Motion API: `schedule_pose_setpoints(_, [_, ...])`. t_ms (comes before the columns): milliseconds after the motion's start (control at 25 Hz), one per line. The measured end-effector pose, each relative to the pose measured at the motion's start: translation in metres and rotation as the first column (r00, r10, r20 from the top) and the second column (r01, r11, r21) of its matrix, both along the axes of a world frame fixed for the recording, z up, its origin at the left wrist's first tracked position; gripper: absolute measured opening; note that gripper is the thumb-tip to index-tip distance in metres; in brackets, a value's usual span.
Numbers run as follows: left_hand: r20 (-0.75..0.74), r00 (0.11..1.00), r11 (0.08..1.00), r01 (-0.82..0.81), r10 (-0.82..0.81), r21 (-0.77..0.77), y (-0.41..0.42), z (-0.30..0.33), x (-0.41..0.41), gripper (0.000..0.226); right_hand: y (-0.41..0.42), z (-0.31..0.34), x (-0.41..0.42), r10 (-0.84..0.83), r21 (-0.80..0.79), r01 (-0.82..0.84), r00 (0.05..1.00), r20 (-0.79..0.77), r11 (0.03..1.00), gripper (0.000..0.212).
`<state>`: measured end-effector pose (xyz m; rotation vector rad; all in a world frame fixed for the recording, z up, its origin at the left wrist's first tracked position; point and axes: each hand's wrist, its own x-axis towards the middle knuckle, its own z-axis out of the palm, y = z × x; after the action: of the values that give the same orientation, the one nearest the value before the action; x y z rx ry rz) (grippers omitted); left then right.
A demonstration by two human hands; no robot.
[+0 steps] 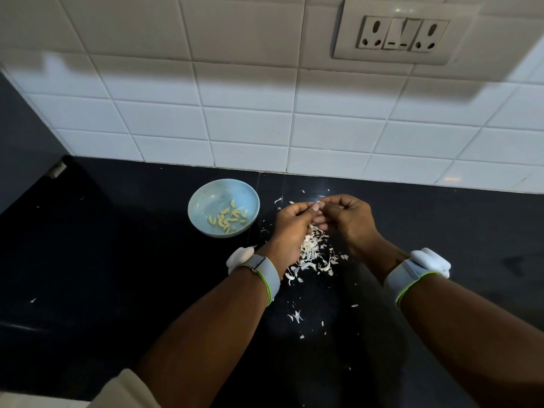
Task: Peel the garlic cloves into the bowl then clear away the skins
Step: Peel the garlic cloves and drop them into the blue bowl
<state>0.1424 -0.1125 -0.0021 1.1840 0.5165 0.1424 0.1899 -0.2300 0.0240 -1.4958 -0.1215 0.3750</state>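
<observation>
Countertop (117,290) of black stone carries your work, with most of the peeling apparently done. Left of your hands, the pale blue bowl (206,192) holds a cluster of peeled garlic cloves (228,219). Near you, the heap of papery skins (313,254) lies uncleared, flakes scattered around it. Your left hand (290,223) and right hand (348,217) meet above the heap, fingertips pinched together on something small, probably another clove, though it is hidden. Clearing skins remains.

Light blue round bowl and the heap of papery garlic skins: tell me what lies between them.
In the head view, only black countertop with a few stray skin flakes separates bowl from heap.
</observation>
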Motion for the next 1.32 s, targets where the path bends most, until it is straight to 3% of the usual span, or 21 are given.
schedule_pose_setpoints(80, [0.003,1.000,0.999,-0.010,0.011,-0.038,-0.001,0.002,0.003,0.016,0.002,0.000,-0.002,-0.035,-0.035,0.038,0.997,0.072,0.999,0.009])
schedule_pose_setpoints(240, [-0.009,0.998,0.998,-0.057,0.057,-0.041,-0.003,0.002,0.007,0.012,0.001,0.002,-0.003,-0.049,-0.336,0.173,0.936,0.348,0.926,0.005])
schedule_pose_setpoints(320, [-0.021,0.997,0.997,-0.072,0.071,-0.033,-0.004,-0.001,0.008,0.017,0.000,0.003,-0.002,-0.017,-0.400,0.191,0.917,0.398,0.896,0.007])
schedule_pose_setpoints(560, [-0.022,0.993,0.993,-0.117,0.117,-0.029,-0.009,0.002,0.013,0.015,0.007,0.001,-0.002,-0.060,-0.355,0.202,0.926,0.372,0.913,0.007])
schedule_pose_setpoints(840, [-0.049,0.999,0.979,-0.008,-0.002,-0.202,-0.001,0.007,0.010,0.010,0.005,0.003,0.003,0.004,-0.391,0.138,0.940,0.341,0.910,0.008])
schedule_pose_setpoints(1080, [-0.082,0.993,0.961,-0.099,0.080,-0.257,0.000,0.008,0.013,0.011,0.003,-0.006,0.003,-0.011,-0.315,0.081,0.976,0.218,0.946,0.011])
schedule_pose_setpoints(1160, [-0.083,0.991,0.962,-0.126,0.108,-0.244,0.002,0.005,0.012,0.016,-0.002,-0.004,0.004,-0.071,-0.370,0.155,0.970,0.231,0.916,0.020])
schedule_pose_setpoints(1240, [-0.073,0.992,0.972,-0.116,0.103,-0.205,0.003,0.003,0.010,0.020,-0.009,-0.006,0.009,-0.080,-0.527,0.232,0.952,0.295,0.818,0.024])
schedule_pose_setpoints(1320, [-0.055,0.995,0.985,-0.086,0.078,-0.148,0.004,0.001,0.009,0.022,-0.011,-0.006,0.013,-0.007,-0.631,0.208,0.952,0.306,0.747,0.002])
